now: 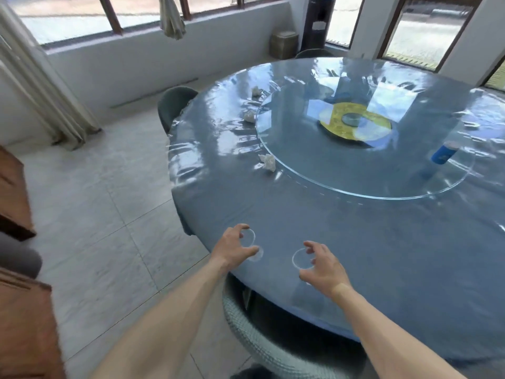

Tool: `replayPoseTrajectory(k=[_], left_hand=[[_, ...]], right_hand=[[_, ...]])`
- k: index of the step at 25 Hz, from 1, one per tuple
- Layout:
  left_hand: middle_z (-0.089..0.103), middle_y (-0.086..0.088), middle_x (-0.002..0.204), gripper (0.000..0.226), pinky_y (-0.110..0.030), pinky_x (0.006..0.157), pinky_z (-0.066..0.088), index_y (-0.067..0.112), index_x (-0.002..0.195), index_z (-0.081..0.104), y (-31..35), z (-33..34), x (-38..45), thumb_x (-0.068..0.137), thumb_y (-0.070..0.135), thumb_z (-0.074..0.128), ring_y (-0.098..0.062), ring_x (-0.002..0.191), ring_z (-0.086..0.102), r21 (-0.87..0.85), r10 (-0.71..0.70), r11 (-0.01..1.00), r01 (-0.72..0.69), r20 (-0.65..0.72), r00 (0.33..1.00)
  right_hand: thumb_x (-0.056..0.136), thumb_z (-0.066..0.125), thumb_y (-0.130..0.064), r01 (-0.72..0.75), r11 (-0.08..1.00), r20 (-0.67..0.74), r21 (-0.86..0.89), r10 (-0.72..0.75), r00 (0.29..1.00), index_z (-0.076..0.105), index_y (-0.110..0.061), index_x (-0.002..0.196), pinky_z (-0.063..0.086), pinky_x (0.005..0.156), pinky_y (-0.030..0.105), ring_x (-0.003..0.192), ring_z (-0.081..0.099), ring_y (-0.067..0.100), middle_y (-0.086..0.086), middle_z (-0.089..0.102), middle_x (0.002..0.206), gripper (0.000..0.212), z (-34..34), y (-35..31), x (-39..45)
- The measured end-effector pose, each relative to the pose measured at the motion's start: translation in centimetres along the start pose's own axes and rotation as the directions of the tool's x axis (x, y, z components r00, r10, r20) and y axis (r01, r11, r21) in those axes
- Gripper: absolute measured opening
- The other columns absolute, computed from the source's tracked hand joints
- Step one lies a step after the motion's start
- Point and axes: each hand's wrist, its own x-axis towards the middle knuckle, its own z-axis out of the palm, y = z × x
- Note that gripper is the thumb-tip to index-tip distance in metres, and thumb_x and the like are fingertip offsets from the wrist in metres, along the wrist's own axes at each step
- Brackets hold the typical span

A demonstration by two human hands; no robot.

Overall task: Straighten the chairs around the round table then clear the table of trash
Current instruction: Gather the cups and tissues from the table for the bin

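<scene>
The round table [314, 228] has a blue cloth under clear plastic and a glass turntable [341, 170]. At its near edge my left hand [235, 248] curls round a clear plastic cup [250, 239], and my right hand [323, 266] curls round a second clear cup [300, 259]. Three crumpled tissues lie on the left side, one [267, 161] by the turntable rim, one [248, 116] farther back and one [256, 91] farthest. A blue can [442, 155] stands on the turntable at right. A woven chair [273, 340] sits tucked under the table below my arms.
Another chair [175, 105] stands at the table's left side and a third chair [314, 53] at the far side. Wooden furniture [19, 310] lines the left edge. A bin [284, 45] and a tall dark cylinder [318, 23] stand by the windows. Tiled floor [109, 201] lies left.
</scene>
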Motion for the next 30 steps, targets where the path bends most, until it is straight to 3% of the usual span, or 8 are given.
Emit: replayPoseTrajectory(k=[5,9,13,16,24,30], left_hand=[[0.055,0.004,0.113,0.064,-0.035,0.089,0.053,0.032,0.129,0.051,-0.8,-1.4,-5.0,0.074,0.046,0.078,-0.015,0.099,0.062,-0.069,0.014,0.997,-0.017,-0.046,0.999],[0.056,0.005,0.112,0.059,-0.025,0.083,0.047,0.03,0.127,0.053,-1.4,-3.5,-6.5,0.076,0.041,0.079,-0.01,0.099,0.058,-0.201,-0.01,0.98,-0.002,-0.059,0.998],[0.056,0.006,0.114,0.06,-0.035,0.089,0.054,0.032,0.121,0.058,-3.6,-5.6,-5.5,0.069,0.045,0.083,-0.013,0.102,0.06,-0.326,-0.038,0.944,0.046,0.031,0.999],[0.059,0.007,0.111,0.063,-0.038,0.09,0.055,0.037,0.116,0.059,-5.9,-7.7,-3.7,0.06,0.052,0.082,-0.013,0.101,0.063,-0.364,-0.034,0.93,0.054,0.061,0.998],[0.061,0.003,0.122,0.061,-0.027,0.09,0.054,0.033,0.125,0.057,-13.6,-16.9,1.8,0.071,0.037,0.086,-0.008,0.103,0.064,-0.397,0.028,0.917,0.037,0.158,0.987],[0.064,0.003,0.122,0.069,-0.025,0.089,0.053,0.029,0.129,0.056,-17.8,-22.3,5.3,0.069,0.032,0.088,-0.01,0.104,0.065,-0.406,0.063,0.913,0.034,0.224,0.973]], right_hand=[[0.066,0.07,-0.035,0.084,0.996,0.07,-0.009,-0.083,0.994,0.043,-0.032,0.137,0.046,0.097,0.034,0.111,0.051,0.013,-0.019,0.054,0.115,0.076,3.2,-2.9,-1.6],[0.063,0.07,-0.035,0.095,0.995,0.151,-0.04,-0.088,0.985,0.04,-0.032,0.133,0.048,0.094,0.032,0.108,0.048,0.013,-0.012,0.058,0.111,0.076,5.2,-5.4,-1.5],[0.063,0.071,-0.035,0.139,0.988,0.175,-0.065,-0.126,0.976,0.046,-0.027,0.117,0.048,0.088,0.03,0.106,0.049,0.014,-0.013,0.058,0.103,0.059,7.5,-9.0,-0.4],[0.064,0.075,-0.029,0.149,0.986,0.174,-0.076,-0.134,0.975,0.049,-0.026,0.106,0.051,0.079,0.031,0.093,0.057,0.014,-0.011,0.058,0.098,0.05,9.3,-13.0,1.2],[0.066,0.075,-0.033,0.142,0.99,0.198,-0.006,-0.138,0.97,0.045,-0.034,0.106,0.051,0.071,0.029,0.088,0.061,0.009,-0.011,0.062,0.099,0.05,16.0,-24.3,6.5],[0.065,0.08,-0.037,0.191,0.982,0.203,0.003,-0.187,0.961,0.05,-0.035,0.119,0.054,0.084,0.034,0.098,0.062,0.01,-0.013,0.066,0.106,0.061,19.7,-30.6,9.9]])
